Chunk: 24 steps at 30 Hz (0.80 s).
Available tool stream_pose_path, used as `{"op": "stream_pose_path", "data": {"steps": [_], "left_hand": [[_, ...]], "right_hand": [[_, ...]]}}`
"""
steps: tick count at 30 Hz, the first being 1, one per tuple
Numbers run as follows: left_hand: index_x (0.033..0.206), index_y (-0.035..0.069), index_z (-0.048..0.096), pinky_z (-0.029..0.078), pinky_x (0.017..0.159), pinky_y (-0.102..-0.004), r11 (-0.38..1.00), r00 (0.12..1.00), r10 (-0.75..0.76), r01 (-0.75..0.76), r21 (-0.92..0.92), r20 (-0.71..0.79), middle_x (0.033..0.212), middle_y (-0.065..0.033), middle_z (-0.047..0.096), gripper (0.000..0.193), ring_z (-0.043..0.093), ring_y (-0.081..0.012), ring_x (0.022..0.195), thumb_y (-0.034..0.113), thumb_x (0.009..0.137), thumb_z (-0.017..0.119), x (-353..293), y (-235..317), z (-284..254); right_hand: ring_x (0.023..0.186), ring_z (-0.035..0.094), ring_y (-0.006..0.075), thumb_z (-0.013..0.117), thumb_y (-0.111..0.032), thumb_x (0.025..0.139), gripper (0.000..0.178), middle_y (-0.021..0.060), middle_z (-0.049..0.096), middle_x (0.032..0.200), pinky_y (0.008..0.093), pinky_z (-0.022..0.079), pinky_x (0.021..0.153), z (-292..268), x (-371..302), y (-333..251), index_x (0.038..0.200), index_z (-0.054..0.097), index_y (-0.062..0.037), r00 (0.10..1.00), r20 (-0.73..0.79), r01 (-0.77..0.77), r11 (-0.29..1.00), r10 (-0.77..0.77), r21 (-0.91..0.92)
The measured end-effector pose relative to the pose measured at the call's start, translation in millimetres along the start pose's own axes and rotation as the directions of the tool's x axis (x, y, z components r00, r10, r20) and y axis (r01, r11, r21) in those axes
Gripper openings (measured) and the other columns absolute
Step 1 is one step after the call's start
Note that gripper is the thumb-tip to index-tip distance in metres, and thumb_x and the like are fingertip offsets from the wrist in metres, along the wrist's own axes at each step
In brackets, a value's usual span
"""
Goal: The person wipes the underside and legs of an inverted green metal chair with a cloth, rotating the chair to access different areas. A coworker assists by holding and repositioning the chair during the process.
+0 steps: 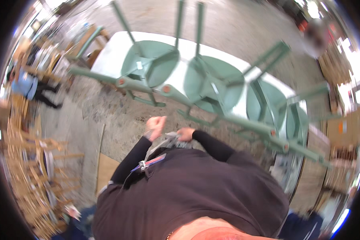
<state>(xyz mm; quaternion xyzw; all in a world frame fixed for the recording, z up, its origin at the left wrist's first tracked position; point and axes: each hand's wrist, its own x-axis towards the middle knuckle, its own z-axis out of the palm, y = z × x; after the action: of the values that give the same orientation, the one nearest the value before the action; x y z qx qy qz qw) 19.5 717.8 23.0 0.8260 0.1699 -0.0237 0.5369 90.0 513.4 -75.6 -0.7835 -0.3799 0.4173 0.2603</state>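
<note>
My left hand [156,125] is raised in front of my body, its fingers curled closed. Whether anything is inside them is hidden by blur. Close beside it, my right hand [185,134] grips a crumpled grey piece of thin material [172,138] at waist height; I cannot tell if it is cloth or plastic. Just beyond both hands stands a long white table [113,52]. Several green chairs lie upside down along it, among them a left chair [160,60] and a middle chair [224,72], with seats down and legs up. Neither hand touches them.
Stacked wooden chair frames [32,168] crowd the left side. A person in a light blue top [25,85] is at the far left. Cardboard boxes [344,128] are piled at the right. A blurred dark round shape [318,36] appears at the upper right.
</note>
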Motion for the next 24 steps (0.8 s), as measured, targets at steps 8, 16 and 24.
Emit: {"op": "stream_pose_path", "data": {"steps": [8,16,24], "left_hand": [[0.059,0.012,0.040,0.031,0.045,-0.0324,0.921,0.936,-0.249,0.308,-0.238,0.249,0.051,0.0014,0.039,0.057,0.040,-0.0096,0.049,0.044,0.101,0.062,-92,-61,21],[0.062,0.006,0.047,0.036,0.046,-0.0366,0.971,0.898,-0.149,0.212,-0.109,0.413,0.050,-0.0041,0.048,0.056,0.049,-0.0167,0.048,0.044,0.097,0.068,-9,-32,84],[0.059,0.006,0.050,0.038,0.051,-0.0351,0.961,0.730,-0.031,-0.165,0.220,0.683,0.052,-0.0067,0.053,0.078,0.051,-0.0189,0.051,0.071,0.101,0.039,35,-20,109]], "right_hand": [[0.100,0.072,0.0357,0.067,-0.036,0.077,0.043,0.0215,0.075,0.101,0.0464,0.055,0.086,4,-189,115,0.102,0.077,-0.0023,0.729,-0.209,-0.618,0.758,0.651,0.208],[0.103,0.071,0.0356,0.064,-0.031,0.075,0.044,0.0222,0.073,0.113,0.0470,0.055,0.084,167,-336,142,0.106,0.078,-0.0032,0.363,-0.046,-0.849,0.351,0.931,0.396],[0.103,0.070,0.0359,0.063,-0.036,0.078,0.044,0.0216,0.073,0.113,0.0475,0.054,0.085,233,-351,86,0.104,0.078,-0.0033,0.154,-0.043,-0.736,0.144,0.987,0.661]]}}
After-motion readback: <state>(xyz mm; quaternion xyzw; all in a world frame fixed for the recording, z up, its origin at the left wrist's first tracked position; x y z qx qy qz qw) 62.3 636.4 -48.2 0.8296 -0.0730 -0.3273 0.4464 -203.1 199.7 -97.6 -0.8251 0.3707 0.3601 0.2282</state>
